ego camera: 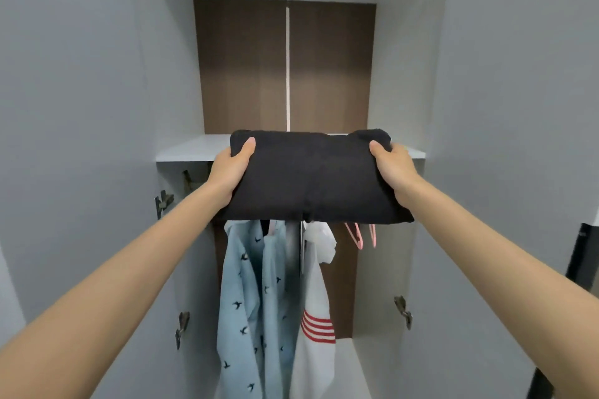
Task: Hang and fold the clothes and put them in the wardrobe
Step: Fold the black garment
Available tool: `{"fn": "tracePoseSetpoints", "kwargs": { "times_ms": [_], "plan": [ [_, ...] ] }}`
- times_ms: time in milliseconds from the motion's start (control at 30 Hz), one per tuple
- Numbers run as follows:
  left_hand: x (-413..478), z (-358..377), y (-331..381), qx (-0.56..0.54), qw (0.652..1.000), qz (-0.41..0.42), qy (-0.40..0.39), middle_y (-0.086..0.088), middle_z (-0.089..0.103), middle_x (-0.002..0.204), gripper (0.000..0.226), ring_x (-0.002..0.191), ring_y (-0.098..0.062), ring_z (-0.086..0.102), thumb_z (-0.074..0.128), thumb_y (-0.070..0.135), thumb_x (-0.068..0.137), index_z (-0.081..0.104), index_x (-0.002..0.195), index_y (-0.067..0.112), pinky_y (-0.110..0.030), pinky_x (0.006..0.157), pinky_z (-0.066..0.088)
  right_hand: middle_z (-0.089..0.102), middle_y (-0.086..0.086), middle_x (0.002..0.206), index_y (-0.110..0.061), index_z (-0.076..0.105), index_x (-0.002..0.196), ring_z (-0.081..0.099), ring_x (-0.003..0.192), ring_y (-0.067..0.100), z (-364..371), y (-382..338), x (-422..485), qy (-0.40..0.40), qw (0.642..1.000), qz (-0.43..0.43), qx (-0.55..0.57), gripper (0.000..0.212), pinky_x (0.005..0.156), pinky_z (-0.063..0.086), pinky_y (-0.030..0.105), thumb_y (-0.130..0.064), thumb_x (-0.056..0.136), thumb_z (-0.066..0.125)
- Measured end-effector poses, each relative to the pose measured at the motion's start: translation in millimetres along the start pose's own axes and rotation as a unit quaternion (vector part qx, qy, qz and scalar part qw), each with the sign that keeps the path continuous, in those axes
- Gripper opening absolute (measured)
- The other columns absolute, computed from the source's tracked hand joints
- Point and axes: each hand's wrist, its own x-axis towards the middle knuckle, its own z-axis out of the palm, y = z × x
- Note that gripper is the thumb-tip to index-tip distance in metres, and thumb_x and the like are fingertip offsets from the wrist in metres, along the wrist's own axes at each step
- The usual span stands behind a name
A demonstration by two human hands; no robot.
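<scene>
Folded black garment (pixel 311 178) between both hands

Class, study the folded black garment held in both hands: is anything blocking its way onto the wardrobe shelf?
Nothing visible does. The folded black garment is at the shelf front; either side the shelf is bare, its middle hidden.
</scene>
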Motion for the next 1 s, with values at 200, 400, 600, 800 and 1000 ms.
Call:
{"fn": "tracePoseSetpoints", "kwargs": {
  "times_ms": [200,400,600,800,1000],
  "plan": [
    [93,17,1,0.003,1.000,-0.009,-0.007,0.002,0.063,0.091,0.044,0.079,-0.013,0.061,0.051,0.048,0.093,0.058,0.114,0.011,-0.023,0.060,0.046,0.059,0.008,0.117,-0.010,0.051,0.127,0.056,0.108,0.028,26,-5,87,-0.003,1.000,0.009,0.025,0.040,0.093,0.045,0.038,-0.036,0.097,0.044],
    [184,50,-10,0.022,1.000,-0.006,0.012,-0.008,0.061,0.111,0.051,0.092,-0.023,0.059,0.053,0.044,0.093,0.054,0.125,0.005,-0.032,0.078,0.046,0.060,0.012,0.117,-0.005,0.052,0.124,0.057,0.108,0.031,46,10,176,-0.010,0.998,0.016,0.056,0.039,0.091,0.045,0.038,-0.032,0.096,0.049],
    [276,84,-12,0.059,0.998,0.006,0.016,-0.009,0.060,0.109,0.048,0.087,-0.023,0.059,0.055,0.043,0.091,0.053,0.121,0.006,-0.033,0.077,0.045,0.057,0.014,0.120,-0.004,0.047,0.126,0.056,0.109,0.031,59,24,270,-0.009,0.999,0.002,0.044,0.042,0.096,0.046,0.041,-0.032,0.095,0.050],
    [341,102,-39,0.167,0.986,0.013,0.025,-0.014,0.061,0.118,0.047,0.105,-0.031,0.058,0.050,0.046,0.093,0.055,0.114,0.004,-0.038,0.093,0.046,0.056,0.013,0.119,-0.004,0.045,0.126,0.055,0.108,0.030,77,48,333,-0.005,0.999,-0.009,-0.041,0.044,0.094,0.046,0.040,-0.033,0.093,0.052],
    [367,98,-71,0.417,0.908,0.031,0.040,-0.019,0.060,0.117,0.056,0.106,-0.036,0.055,0.037,0.047,0.097,0.053,0.115,-0.004,-0.037,0.087,0.042,0.061,0.010,0.115,-0.008,0.056,0.113,0.056,0.107,0.030,88,71,353,0.020,0.967,-0.041,-0.250,0.031,0.087,0.044,0.035,-0.031,0.093,0.050]
  ]
}}
